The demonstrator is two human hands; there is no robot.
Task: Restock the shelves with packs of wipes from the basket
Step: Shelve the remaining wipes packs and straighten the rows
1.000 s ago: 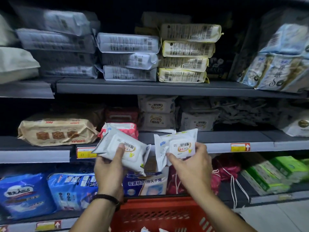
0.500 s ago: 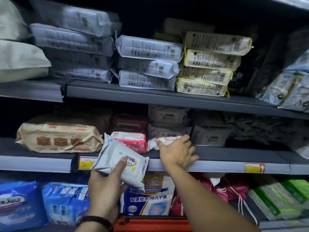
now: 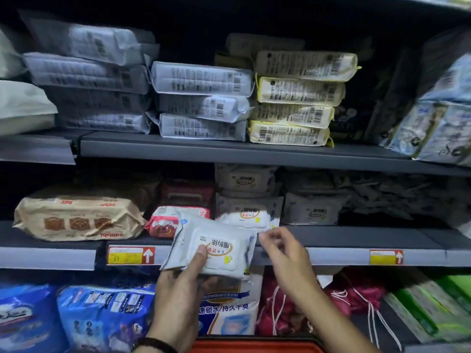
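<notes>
My left hand (image 3: 182,289) grips a white pack of wipes (image 3: 212,247) with a yellow oval label, held in front of the middle shelf's edge (image 3: 344,253). My right hand (image 3: 285,253) hovers just right of that pack, fingers loosely curled and empty, its fingertips close to the pack's right edge. Behind them, an identical pack (image 3: 248,217) lies at the front of the middle shelf, under more of the same stacked behind it (image 3: 244,178). The red basket (image 3: 254,346) shows only as a rim at the bottom.
A tan pack (image 3: 76,217) and a pink pack (image 3: 165,222) sit left on the middle shelf. Flat white and yellow packs (image 3: 293,98) are stacked on the upper shelf. Blue bags (image 3: 102,317), red drawstring bags (image 3: 293,309) and green packs (image 3: 433,309) fill the lower shelf.
My right hand placed its pack on the middle shelf, let go and drew back toward the left hand's pack. My left hand raised its pack slightly rightward.
</notes>
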